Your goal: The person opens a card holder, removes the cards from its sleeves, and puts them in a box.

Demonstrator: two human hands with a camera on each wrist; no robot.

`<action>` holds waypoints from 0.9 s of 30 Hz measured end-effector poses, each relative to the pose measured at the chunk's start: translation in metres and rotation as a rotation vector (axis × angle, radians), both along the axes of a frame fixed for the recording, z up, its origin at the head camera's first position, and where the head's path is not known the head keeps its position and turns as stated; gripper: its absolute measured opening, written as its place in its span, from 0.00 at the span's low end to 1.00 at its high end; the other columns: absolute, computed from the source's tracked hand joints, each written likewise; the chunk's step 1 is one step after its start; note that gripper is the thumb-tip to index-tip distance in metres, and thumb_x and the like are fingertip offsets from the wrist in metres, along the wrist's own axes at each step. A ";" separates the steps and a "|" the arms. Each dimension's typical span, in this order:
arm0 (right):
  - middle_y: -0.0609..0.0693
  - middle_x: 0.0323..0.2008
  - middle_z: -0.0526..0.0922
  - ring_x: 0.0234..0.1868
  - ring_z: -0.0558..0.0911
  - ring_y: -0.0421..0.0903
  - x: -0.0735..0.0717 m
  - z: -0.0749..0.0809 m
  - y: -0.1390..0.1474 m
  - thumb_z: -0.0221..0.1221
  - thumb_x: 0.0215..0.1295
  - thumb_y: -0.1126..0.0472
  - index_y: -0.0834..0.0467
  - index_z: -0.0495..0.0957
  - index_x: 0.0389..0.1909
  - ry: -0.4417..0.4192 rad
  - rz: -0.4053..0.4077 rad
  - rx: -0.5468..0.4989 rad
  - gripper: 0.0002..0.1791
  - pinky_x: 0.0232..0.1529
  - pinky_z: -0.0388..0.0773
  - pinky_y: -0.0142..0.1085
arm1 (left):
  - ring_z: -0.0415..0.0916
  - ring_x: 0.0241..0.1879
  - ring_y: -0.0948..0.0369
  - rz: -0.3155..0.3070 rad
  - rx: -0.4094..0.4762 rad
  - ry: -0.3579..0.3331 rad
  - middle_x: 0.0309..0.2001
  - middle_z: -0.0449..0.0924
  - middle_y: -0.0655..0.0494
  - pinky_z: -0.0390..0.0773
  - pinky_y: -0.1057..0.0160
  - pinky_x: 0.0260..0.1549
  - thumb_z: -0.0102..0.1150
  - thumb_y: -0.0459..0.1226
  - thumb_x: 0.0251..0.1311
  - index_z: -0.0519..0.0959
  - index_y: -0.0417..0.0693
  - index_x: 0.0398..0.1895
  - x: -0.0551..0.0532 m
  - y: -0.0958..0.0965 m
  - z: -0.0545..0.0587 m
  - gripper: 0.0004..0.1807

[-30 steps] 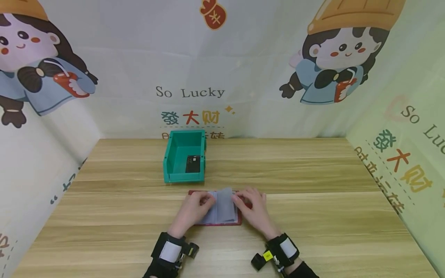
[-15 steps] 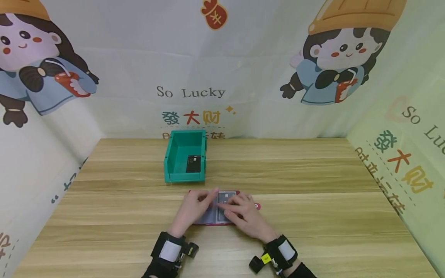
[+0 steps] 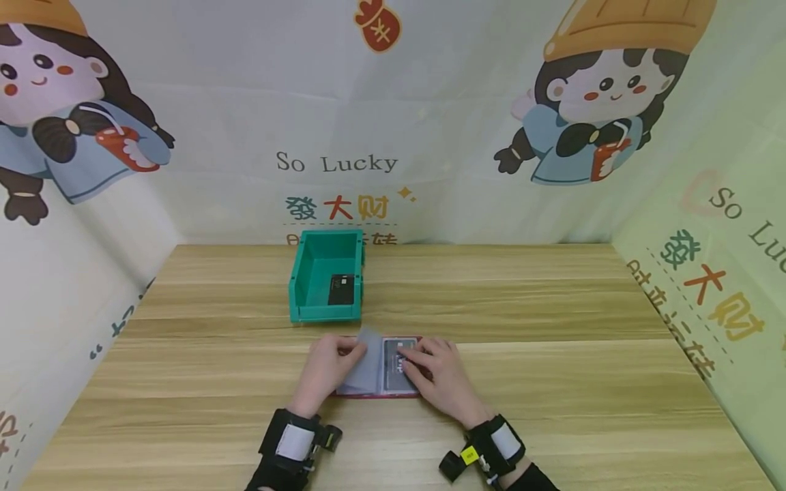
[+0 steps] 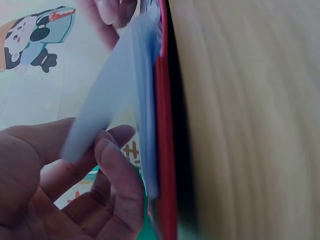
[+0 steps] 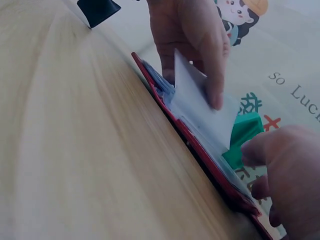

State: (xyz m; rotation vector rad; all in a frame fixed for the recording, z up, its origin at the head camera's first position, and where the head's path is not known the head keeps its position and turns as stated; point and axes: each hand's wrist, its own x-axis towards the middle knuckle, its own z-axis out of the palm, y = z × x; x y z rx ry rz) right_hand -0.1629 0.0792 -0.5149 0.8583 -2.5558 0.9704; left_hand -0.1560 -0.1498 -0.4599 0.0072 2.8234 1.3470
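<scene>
An open card holder with a red cover and clear plastic pages lies on the table, also seen edge-on in both wrist views. My left hand pinches a translucent plastic page between thumb and fingers. That page stands raised and tilted over the left half, its free edge up in the right wrist view. My right hand is over the right half, fingers loosely bent, fingertips at a dark card in a clear sleeve. Whether they touch the sleeve is hard to tell.
Behind the card holder stands a green bin, a black card lying inside at its right front. The wooden table meets a printed cloth backdrop at its back and sides.
The page that stood up near the right hand is now turned leftward, with the left hand holding a raised page. The card in the right half has come into view.
</scene>
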 end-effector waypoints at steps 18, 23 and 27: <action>0.55 0.49 0.85 0.53 0.77 0.53 -0.005 0.005 0.004 0.70 0.67 0.51 0.63 0.81 0.64 -0.173 -0.131 0.105 0.29 0.51 0.64 0.47 | 0.75 0.33 0.53 0.074 -0.221 0.041 0.36 0.79 0.43 0.75 0.57 0.33 0.74 0.31 0.59 0.76 0.33 0.59 0.003 0.007 0.002 0.26; 0.54 0.48 0.85 0.52 0.77 0.52 -0.006 0.006 0.003 0.70 0.67 0.50 0.64 0.81 0.64 -0.177 -0.136 0.109 0.30 0.50 0.62 0.45 | 0.74 0.36 0.54 -0.035 -0.248 0.127 0.36 0.79 0.47 0.76 0.55 0.38 0.67 0.22 0.59 0.83 0.38 0.44 0.004 0.016 0.000 0.11; 0.55 0.49 0.85 0.51 0.77 0.52 -0.005 0.007 0.003 0.70 0.67 0.50 0.64 0.80 0.64 -0.186 -0.131 0.101 0.31 0.49 0.60 0.44 | 0.74 0.35 0.58 -0.151 -0.182 0.164 0.33 0.82 0.50 0.77 0.58 0.39 0.60 0.19 0.58 0.85 0.40 0.37 0.006 0.024 -0.003 0.12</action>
